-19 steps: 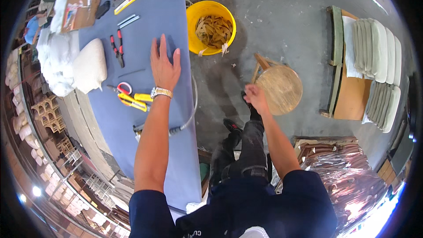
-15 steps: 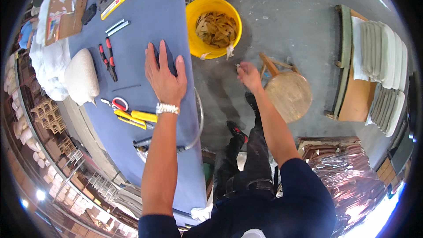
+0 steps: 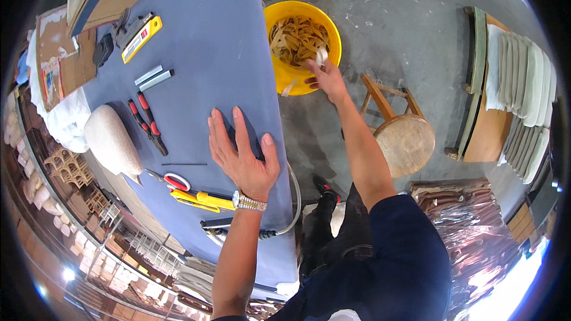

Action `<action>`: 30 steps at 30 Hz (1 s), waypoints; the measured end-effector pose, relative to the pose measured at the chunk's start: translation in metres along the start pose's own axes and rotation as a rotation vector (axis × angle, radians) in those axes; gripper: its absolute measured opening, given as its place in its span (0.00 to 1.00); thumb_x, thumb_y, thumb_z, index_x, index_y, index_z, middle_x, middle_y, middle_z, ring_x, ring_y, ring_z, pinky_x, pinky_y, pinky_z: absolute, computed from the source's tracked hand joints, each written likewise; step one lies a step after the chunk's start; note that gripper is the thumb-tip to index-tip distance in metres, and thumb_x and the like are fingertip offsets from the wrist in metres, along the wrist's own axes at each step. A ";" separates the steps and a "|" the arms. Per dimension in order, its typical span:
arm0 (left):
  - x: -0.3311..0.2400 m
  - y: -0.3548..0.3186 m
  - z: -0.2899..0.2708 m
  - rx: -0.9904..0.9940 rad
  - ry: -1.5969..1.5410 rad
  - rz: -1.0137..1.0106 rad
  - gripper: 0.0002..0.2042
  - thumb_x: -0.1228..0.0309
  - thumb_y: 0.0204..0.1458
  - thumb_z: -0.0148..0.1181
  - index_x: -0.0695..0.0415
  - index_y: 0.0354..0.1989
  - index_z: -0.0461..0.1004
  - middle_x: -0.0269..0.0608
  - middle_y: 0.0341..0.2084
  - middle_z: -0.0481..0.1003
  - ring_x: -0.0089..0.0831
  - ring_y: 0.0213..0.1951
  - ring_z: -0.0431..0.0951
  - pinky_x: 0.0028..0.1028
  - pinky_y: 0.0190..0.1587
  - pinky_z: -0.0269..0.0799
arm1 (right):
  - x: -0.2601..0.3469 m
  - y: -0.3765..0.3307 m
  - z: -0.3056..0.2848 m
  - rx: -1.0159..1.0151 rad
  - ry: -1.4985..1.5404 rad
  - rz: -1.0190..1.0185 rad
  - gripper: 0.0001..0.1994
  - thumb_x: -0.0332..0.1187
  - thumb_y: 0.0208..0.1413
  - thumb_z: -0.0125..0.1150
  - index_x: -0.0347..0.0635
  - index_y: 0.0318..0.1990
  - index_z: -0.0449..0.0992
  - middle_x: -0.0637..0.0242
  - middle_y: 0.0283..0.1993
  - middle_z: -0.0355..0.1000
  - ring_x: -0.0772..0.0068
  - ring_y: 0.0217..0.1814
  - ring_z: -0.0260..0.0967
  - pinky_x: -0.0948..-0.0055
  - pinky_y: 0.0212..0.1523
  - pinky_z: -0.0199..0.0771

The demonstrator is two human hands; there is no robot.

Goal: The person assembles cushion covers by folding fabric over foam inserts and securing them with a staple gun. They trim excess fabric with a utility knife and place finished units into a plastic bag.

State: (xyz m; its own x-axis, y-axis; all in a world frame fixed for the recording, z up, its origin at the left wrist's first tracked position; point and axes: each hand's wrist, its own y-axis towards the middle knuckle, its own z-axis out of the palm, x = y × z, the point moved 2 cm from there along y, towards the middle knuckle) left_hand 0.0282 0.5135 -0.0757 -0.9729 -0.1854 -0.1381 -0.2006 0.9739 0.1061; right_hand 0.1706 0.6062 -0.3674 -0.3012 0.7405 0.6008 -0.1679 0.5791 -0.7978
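Note:
My left hand (image 3: 247,160) lies flat on the blue-grey tabletop (image 3: 208,53), fingers spread and holding nothing. My right hand (image 3: 328,80) reaches over the near right rim of a yellow bucket (image 3: 336,41). A small pale scrap (image 3: 322,54), slightly blurred, shows between its thumb and index finger. Tan strips (image 3: 297,38) fill part of the bucket. Another pale scrap (image 3: 289,87) hangs over the bucket's near rim. To the left of my left hand are red-and-black pliers (image 3: 147,125), red-handled scissors (image 3: 177,182) and a yellow-handled tool (image 3: 202,200).
A round wooden stool (image 3: 405,145) stands right of my right forearm. A pale padded cushion (image 3: 110,139), metal bars (image 3: 154,78) and a yellow box (image 3: 141,40) lie on the table's left. A hose (image 3: 295,202) loops past the table edge. Stacked pads (image 3: 517,77) stand far right.
My right hand has moved forward from beside the stool to the bucket. The left hand stays flat on the table, nearer me. The view has shifted, so the tools and bucket appear displaced.

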 end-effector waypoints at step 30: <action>-0.006 0.003 -0.007 -0.070 -0.067 -0.060 0.29 0.55 0.58 0.57 0.47 0.69 0.67 0.55 0.71 0.60 0.57 0.72 0.58 0.56 0.70 0.53 | -0.229 -0.106 -0.145 0.048 -0.236 -0.236 0.23 0.42 0.64 0.59 0.36 0.61 0.74 0.53 0.65 0.72 0.48 0.66 0.69 0.52 0.66 0.67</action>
State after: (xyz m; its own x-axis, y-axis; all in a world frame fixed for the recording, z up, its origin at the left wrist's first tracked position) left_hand 0.0329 0.5166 -0.0678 -0.9495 -0.2315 -0.2118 -0.2680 0.9494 0.1638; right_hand 0.3932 0.4241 -0.4134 -0.4571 0.4850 0.7456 -0.3012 0.7043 -0.6428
